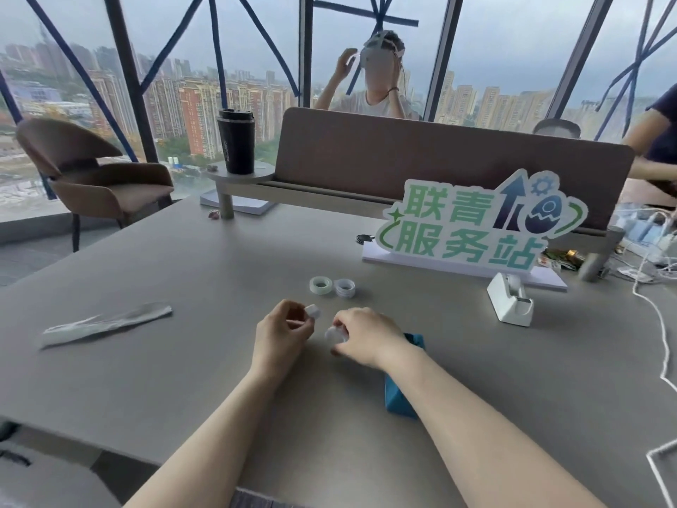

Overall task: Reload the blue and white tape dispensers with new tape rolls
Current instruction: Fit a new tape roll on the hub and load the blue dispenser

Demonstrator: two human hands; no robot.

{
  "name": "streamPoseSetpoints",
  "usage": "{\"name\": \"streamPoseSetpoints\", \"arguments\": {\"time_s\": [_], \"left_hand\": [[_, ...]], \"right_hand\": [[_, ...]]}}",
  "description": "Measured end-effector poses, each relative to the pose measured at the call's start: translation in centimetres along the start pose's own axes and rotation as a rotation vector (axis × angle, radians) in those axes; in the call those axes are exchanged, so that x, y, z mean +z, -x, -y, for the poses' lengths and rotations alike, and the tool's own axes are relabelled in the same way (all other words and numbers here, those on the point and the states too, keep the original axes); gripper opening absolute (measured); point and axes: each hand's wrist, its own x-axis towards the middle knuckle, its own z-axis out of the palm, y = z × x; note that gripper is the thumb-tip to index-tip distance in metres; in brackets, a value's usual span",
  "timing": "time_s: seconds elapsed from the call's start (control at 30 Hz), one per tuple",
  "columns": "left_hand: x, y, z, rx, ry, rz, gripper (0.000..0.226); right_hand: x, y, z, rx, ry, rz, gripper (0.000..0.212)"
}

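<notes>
My left hand [284, 333] pinches a small white plastic piece [313, 311] above the grey table [183, 361]. My right hand [366, 337] is closed around a pale tape roll [335, 335], only partly visible. The blue tape dispenser [397, 394] lies on the table under my right forearm, mostly hidden. The white tape dispenser [510, 300] stands to the right, in front of the sign. Two tape rolls lie just beyond my hands: a clear one [321, 285] and one with a dark-striped core [344, 287].
A crumpled plastic wrapper [106, 322] lies at the left. A green and white sign [476, 223] stands at the back right, beside cables [652, 258]. A black cup [236, 141] sits on a small shelf. People sit behind the divider [439, 159].
</notes>
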Motion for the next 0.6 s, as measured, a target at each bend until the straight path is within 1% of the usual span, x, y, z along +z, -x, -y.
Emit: {"name": "streamPoseSetpoints", "arguments": {"time_s": [0.1, 0.2, 0.27, 0.33, 0.4, 0.6], "left_hand": [[0.1, -0.9, 0.1, -0.031, -0.016, -0.007, 0.01], [0.4, -1.1, 0.5, -0.032, -0.017, 0.002, 0.009], [0.5, -0.9, 0.8, -0.026, 0.004, 0.018, 0.009], [0.5, -0.8, 0.9, -0.021, 0.023, 0.029, 0.007], [0.4, -0.7, 0.8, -0.008, 0.019, 0.037, 0.007], [0.6, -0.8, 0.7, 0.028, -0.032, 0.079, 0.008]], "right_hand": [[0.9, -0.9, 0.0, -0.022, 0.029, 0.049, 0.035], [0.6, -1.8, -0.7, -0.001, 0.015, 0.094, 0.043], [-0.5, -2.9, -1.5, 0.049, -0.042, 0.038, 0.046], [-1.7, -4.5, -2.5, 0.099, -0.055, -0.045, 0.039], [-2.4, -6.2, -3.2, 0.144, -0.02, -0.064, 0.034], [-1.3, -9.9, -3.3, 0.176, 0.07, 0.049, 0.038]]}}
